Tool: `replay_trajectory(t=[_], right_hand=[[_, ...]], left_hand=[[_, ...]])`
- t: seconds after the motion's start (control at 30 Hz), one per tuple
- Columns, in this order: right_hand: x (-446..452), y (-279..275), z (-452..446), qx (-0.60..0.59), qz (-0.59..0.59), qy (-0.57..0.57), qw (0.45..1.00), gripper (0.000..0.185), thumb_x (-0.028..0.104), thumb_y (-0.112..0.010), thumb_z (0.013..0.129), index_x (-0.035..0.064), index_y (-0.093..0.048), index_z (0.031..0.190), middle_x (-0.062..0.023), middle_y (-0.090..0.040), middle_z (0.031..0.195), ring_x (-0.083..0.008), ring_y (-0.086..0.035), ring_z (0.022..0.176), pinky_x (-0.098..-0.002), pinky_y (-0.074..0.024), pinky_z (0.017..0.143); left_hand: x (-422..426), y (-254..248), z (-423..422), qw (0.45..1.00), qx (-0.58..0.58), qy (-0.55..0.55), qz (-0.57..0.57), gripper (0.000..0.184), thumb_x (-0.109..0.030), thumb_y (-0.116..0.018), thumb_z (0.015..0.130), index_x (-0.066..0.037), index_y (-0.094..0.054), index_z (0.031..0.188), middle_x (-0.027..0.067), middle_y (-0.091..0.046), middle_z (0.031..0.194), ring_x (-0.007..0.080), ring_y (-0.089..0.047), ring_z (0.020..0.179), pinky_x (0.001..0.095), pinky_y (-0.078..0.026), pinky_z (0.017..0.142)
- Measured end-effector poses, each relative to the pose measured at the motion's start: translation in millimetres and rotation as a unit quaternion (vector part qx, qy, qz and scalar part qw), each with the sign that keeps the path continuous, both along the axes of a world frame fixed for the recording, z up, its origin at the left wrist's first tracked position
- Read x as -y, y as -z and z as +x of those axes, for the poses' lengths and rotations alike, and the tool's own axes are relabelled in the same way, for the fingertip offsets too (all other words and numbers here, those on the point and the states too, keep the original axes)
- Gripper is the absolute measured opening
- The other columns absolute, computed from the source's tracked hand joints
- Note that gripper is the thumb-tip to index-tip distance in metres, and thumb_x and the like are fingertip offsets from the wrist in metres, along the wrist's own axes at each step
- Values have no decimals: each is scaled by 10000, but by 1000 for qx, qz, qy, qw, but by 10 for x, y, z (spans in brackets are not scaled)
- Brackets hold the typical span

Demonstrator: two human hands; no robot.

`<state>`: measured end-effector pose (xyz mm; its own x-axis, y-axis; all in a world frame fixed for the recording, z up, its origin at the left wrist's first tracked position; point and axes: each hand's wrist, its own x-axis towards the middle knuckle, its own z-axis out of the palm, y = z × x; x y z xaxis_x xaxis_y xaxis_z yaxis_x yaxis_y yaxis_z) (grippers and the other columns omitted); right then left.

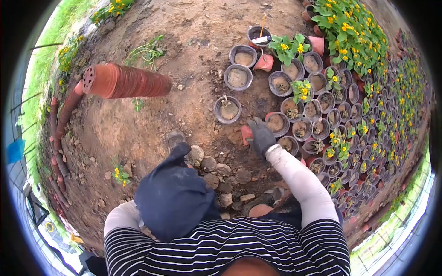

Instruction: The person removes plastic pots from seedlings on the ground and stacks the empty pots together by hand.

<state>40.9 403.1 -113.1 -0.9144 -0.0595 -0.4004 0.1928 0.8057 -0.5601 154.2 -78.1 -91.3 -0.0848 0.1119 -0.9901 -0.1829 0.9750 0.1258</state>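
My right hand (262, 138), in a dark glove, reaches down to the ground at the near edge of the pot rows. Its fingers are closed on a reddish plant pot (247, 135), of which only a part shows beside the glove. Just up and left of it, a soil-filled pot (228, 109) with a withered plant stands alone. Another soil-filled pot (278, 124) is right beside the glove. My left sleeve (122, 217) passes behind a dark blue cloth-covered shape (175, 200), which hides my left hand.
A tall stack of terracotta-coloured pots (129, 82) rises at upper left, with more stacks (59, 138) along the left edge. Round clods of soil (216, 170) lie before my body. Yellow-flowering plants (352, 34) fill the upper right. A pot (259, 36) holds a white object.
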Motion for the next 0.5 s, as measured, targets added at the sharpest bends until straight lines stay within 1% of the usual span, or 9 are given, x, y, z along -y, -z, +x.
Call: replay_trajectory(t=[0.03, 0.13, 0.17, 0.23, 0.33, 0.37, 0.4, 0.47, 0.5], right_hand=[[62, 118, 21, -43, 61, 0, 997, 506, 327, -693, 692, 66, -528, 1093, -188, -499, 1169, -384, -481, 1076, -436, -403, 903], [208, 26, -119, 121, 7, 20, 992, 487, 357, -705, 672, 99, -540, 1052, -173, -538, 1076, -378, -510, 1017, -438, -420, 847], [271, 263, -16, 60, 34, 84, 994, 479, 389, -715, 647, 127, -558, 1016, -167, -549, 1038, -361, -524, 995, -435, -433, 804], [355, 402, -21, 87, 68, 92, 990, 462, 357, -713, 649, 100, -583, 1011, -174, -581, 978, -365, -552, 930, -435, -451, 779], [313, 761, 186, -32, 56, 113, 992, 426, 297, -724, 614, 57, -632, 954, -189, -604, 882, -379, -563, 870, -430, -454, 763], [364, 462, 122, 22, 70, 133, 988, 367, 268, -715, 638, 54, -643, 927, -183, -612, 850, -365, -573, 839, -423, -455, 749], [399, 540, 233, -192, -20, 190, 963, 206, 221, -687, 677, 44, -625, 764, -160, -614, 751, -334, -579, 671, -405, -444, 622], [403, 415, 317, -102, -152, 323, 928, 192, 183, -699, 675, 36, -603, 754, -134, -609, 739, -297, -575, 657, -383, -448, 627], [318, 581, 406, -121, -128, 274, 946, 183, 171, -691, 678, 37, -595, 758, -126, -601, 739, -287, -569, 674, -374, -448, 637]], left_hand=[[-1, 25, -38, 1000, -1, 3, 5, 330, -345, -524, 824, -145, -645, 1057, 113, -642, 1032, 242, -627, 899, 376, -477, 813], [-5, 80, -98, 1000, -17, 4, 20, 330, -348, -524, 823, -147, -649, 1053, 114, -643, 1029, 240, -627, 898, 376, -477, 814], [-8, 113, -87, 999, -25, 5, 31, 330, -349, -525, 822, -147, -650, 1051, 115, -643, 1027, 239, -627, 897, 376, -477, 815], [-22, 223, -71, 998, -39, 8, 53, 330, -350, -525, 821, -148, -653, 1048, 116, -644, 1025, 237, -627, 897, 376, -476, 815], [-35, 459, -132, 994, -62, 22, 88, 330, -353, -526, 820, -149, -657, 1044, 118, -645, 1022, 235, -627, 896, 377, -476, 816], [-21, 540, -161, 992, -70, 25, 98, 330, -354, -526, 819, -150, -658, 1043, 119, -646, 1020, 234, -627, 895, 377, -476, 816], [0, 612, -208, 991, -78, 27, 109, 330, -355, -526, 819, -150, -659, 1041, 119, -646, 1019, 233, -628, 895, 377, -476, 817], [70, 702, -313, 987, -94, 34, 124, 330, -357, -527, 818, -151, -662, 1038, 120, -647, 1017, 231, -628, 894, 377, -476, 817], [100, 744, -368, 985, -102, 39, 134, 330, -358, -527, 817, -152, -663, 1037, 121, -647, 1016, 230, -628, 894, 377, -476, 818]])
